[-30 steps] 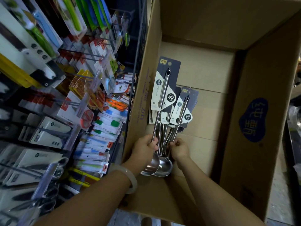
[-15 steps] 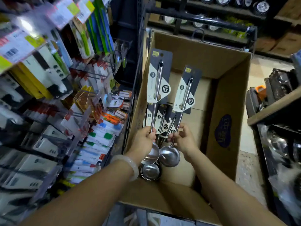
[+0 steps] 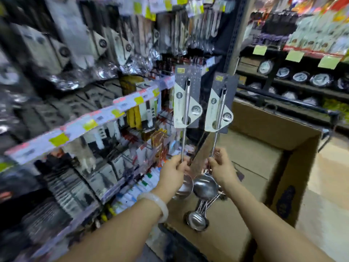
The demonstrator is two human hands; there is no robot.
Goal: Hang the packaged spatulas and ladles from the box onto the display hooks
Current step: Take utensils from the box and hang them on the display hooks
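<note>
My left hand (image 3: pixel 174 172) grips the steel handle of a packaged ladle (image 3: pixel 186 103), held upright with its grey-and-white card on top. My right hand (image 3: pixel 220 167) holds a second packaged ladle (image 3: pixel 219 108) the same way, its bowl (image 3: pixel 204 187) hanging below the fist. Both ladles are lifted above the open cardboard box (image 3: pixel 294 133). More ladles (image 3: pixel 197 220) lie on the box floor. The display rack (image 3: pixel 105 114) with hanging utensil packs stands to the left, blurred.
Price-tag strips (image 3: pixel 90 123) run along the rack's rails. A dark upright post (image 3: pixel 232 40) separates the rack from shelves of plates (image 3: pixel 302 76) at the back right. A black cart bar (image 3: pixel 283 99) crosses behind the box. Tiled floor (image 3: pixel 328 186) lies to the right.
Both hands have lifted their ladles up out of the box, and my view has swung up and left toward the display rack. The other ladles stayed in the box.
</note>
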